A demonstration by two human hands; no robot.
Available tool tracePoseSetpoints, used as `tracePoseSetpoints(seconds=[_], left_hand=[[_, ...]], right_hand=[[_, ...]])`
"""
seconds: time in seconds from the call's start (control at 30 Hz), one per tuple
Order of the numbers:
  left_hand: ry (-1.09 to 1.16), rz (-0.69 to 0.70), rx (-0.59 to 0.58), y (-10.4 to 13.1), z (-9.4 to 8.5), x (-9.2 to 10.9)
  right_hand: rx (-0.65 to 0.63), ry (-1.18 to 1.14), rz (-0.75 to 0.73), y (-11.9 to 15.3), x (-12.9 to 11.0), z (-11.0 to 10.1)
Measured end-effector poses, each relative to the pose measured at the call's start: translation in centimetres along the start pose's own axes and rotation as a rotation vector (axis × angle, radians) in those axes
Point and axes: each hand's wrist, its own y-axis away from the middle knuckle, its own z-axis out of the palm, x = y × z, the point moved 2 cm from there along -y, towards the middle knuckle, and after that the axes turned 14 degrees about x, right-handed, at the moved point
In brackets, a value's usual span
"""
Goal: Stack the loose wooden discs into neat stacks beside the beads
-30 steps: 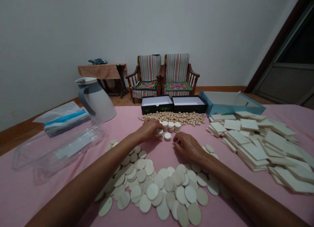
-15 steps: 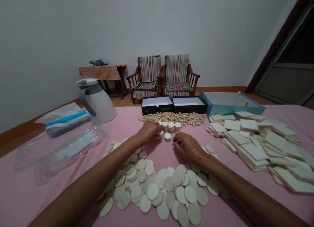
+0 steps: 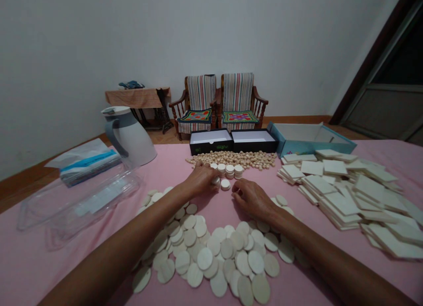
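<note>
- Toward the far edge of the pink table (image 3: 291, 288), my left hand (image 3: 200, 179) curls around a small disc stack (image 3: 216, 180).
- One loose small disc (image 3: 225, 184) lies between both hands, nearer my loosely curled, empty right hand (image 3: 251, 198).

No lettering can be read anywhere. The left black box (image 3: 211, 141) carries a small green mark on its front wall, too blurred to make out, and the blue box (image 3: 297, 147) shows a faint coloured print, equally illegible.

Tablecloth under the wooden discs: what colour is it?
Plain pink tablecloth, seen best in the head view, around the pale wooden discs.
</note>
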Motion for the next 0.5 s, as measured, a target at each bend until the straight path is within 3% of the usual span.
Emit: tracePoseSetpoints(seconds=[0.23,0.37,0.43,0.5], left_hand=[[0.013,0.002,-0.021,-0.1,0.2,-0.1],[0.035,0.017,0.005,0.0,-0.6,-0.1],[0.053,0.030,0.076,0.4,-1.5,0.1],[0.098,0.023,0.188,1.3,-2.5,0.6]], right_hand=[[-0.001,0.016,-0.005,0.1,0.0,0.1],[-0.021,0.004,0.004,-0.2,0.1,-0.4],[-0.090,-0.014,0.000,-0.5,0.1,-1.2],[-0.257,-0.070,-0.022,-0.6,0.0,-2.4]])
